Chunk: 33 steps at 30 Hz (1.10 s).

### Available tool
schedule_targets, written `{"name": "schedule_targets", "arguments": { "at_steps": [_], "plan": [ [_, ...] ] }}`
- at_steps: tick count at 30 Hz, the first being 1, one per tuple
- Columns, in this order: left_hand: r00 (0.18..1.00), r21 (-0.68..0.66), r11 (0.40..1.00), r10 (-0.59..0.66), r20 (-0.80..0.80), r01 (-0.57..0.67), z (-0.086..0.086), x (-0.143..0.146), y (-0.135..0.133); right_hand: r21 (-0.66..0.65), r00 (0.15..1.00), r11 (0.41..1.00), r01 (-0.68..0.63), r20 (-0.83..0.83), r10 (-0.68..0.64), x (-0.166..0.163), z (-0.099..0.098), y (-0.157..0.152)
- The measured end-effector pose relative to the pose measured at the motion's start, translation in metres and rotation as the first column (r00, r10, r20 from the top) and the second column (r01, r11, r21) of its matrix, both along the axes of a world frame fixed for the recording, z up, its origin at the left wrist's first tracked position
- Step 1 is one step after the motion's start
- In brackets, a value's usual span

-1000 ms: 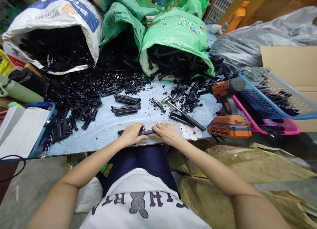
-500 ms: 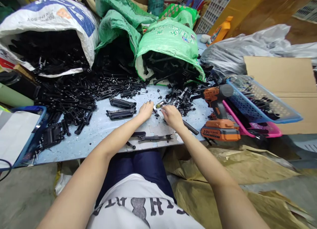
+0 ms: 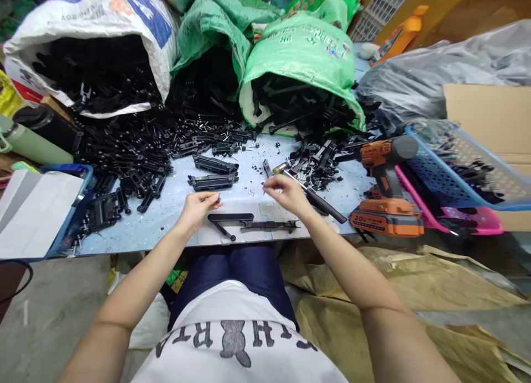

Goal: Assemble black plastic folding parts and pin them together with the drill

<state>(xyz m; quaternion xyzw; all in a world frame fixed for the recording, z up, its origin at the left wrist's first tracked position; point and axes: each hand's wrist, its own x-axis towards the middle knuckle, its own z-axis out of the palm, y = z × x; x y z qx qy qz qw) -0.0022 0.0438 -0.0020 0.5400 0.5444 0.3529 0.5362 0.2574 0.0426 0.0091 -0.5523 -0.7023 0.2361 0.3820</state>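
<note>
Both your hands have drawn back from the loose parts at mid-table toward the near edge, each now pinching something small. Your left hand (image 3: 198,205) hovers above the left end of the long black bracket (image 3: 253,224), fingers curled around a thin pin or screw, too small to identify. Your right hand (image 3: 286,194) is above the bracket's right half, thumb and forefinger closed on another tiny piece. The bracket lies flat along the table (image 3: 166,217) edge, just in front of your lap, untouched. Two similar assemblies (image 3: 213,173) sit just beyond it. The orange drill (image 3: 384,184) rests to your right, beside the blue basket (image 3: 460,162); sacks (image 3: 298,57) of black parts lie behind. Judging from this, line each fastener up over its hole before letting go, and steady the bracket so it can't slide.
</note>
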Motion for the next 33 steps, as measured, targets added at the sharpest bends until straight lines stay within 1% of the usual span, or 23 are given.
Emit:
{"name": "schedule_targets", "arguments": {
  "at_steps": [1,2,3,4,5,7,9,11,14,16,18,20,24,26,28,31,33],
  "plan": [
    [0.988,-0.104,0.991,0.1,0.116,-0.088,-0.003,-0.016,-0.011,-0.011,0.995,0.999,-0.049,-0.085,0.048,-0.008,-0.002,-0.017],
    [0.956,-0.203,0.966,0.201,0.215,-0.158,-0.005,-0.028,-0.021,-0.018,0.988,0.997,-0.076,-0.139,0.072,-0.016,-0.005,-0.031],
    [0.918,-0.277,0.939,0.28,0.28,-0.201,-0.007,-0.035,-0.028,-0.014,0.983,0.996,-0.083,-0.162,0.08,-0.023,-0.007,-0.042],
    [0.893,-0.312,0.922,0.325,0.311,-0.227,-0.008,-0.039,-0.034,0.003,0.984,0.997,-0.081,-0.161,0.081,-0.029,-0.009,-0.049],
    [0.876,-0.32,0.915,0.352,0.329,-0.248,-0.009,-0.039,-0.038,0.033,0.987,0.996,-0.08,-0.14,0.084,-0.034,-0.011,-0.054],
    [0.863,-0.293,0.915,0.373,0.342,-0.279,-0.009,-0.036,-0.042,0.112,0.992,0.989,-0.099,-0.073,0.107,-0.04,-0.012,-0.058],
    [0.879,-0.251,0.929,0.346,0.327,-0.272,-0.009,-0.033,-0.041,0.168,0.991,0.977,-0.128,-0.012,0.132,-0.043,-0.012,-0.06],
    [0.922,-0.192,0.955,0.272,0.274,-0.224,-0.01,-0.033,-0.039,0.187,0.99,0.973,-0.139,0.03,0.136,-0.045,-0.01,-0.062],
    [0.986,0.002,0.989,0.15,0.077,-0.151,-0.009,-0.037,-0.036,0.188,0.99,0.972,-0.14,0.057,0.132,-0.045,-0.01,-0.065],
    [0.994,0.107,0.991,0.09,-0.064,-0.083,-0.008,-0.039,-0.035,0.188,0.987,0.97,-0.157,0.052,0.149,-0.044,-0.01,-0.065],
    [0.991,0.119,0.993,0.028,-0.129,-0.012,-0.006,-0.04,-0.033,0.198,0.988,0.968,-0.153,0.037,0.149,-0.043,-0.01,-0.064],
    [0.992,0.093,0.996,-0.003,-0.124,0.014,-0.007,-0.039,-0.032,0.213,0.992,0.969,-0.129,0.029,0.126,-0.042,-0.01,-0.062],
    [0.996,0.071,0.997,0.0,-0.093,0.006,-0.01,-0.036,-0.029,0.225,0.992,0.967,-0.12,0.055,0.11,-0.041,-0.011,-0.062],
    [0.995,0.075,0.997,-0.026,-0.101,0.034,-0.012,-0.035,-0.03,0.246,0.986,0.959,-0.141,0.118,0.115,-0.042,-0.015,-0.064],
    [0.992,0.103,0.994,-0.023,-0.123,0.036,-0.011,-0.034,-0.034,0.272,0.969,0.944,-0.187,0.21,0.132,-0.04,-0.021,-0.067],
    [0.976,0.196,0.979,0.087,-0.2,-0.047,-0.007,-0.036,-0.047,0.285,0.937,0.93,-0.233,0.322,0.136,-0.034,-0.03,-0.071],
    [0.938,0.251,0.965,0.15,-0.311,-0.071,-0.004,-0.036,-0.061,0.279,0.921,0.933,-0.227,0.373,0.113,-0.034,-0.031,-0.073]
  ]
}}
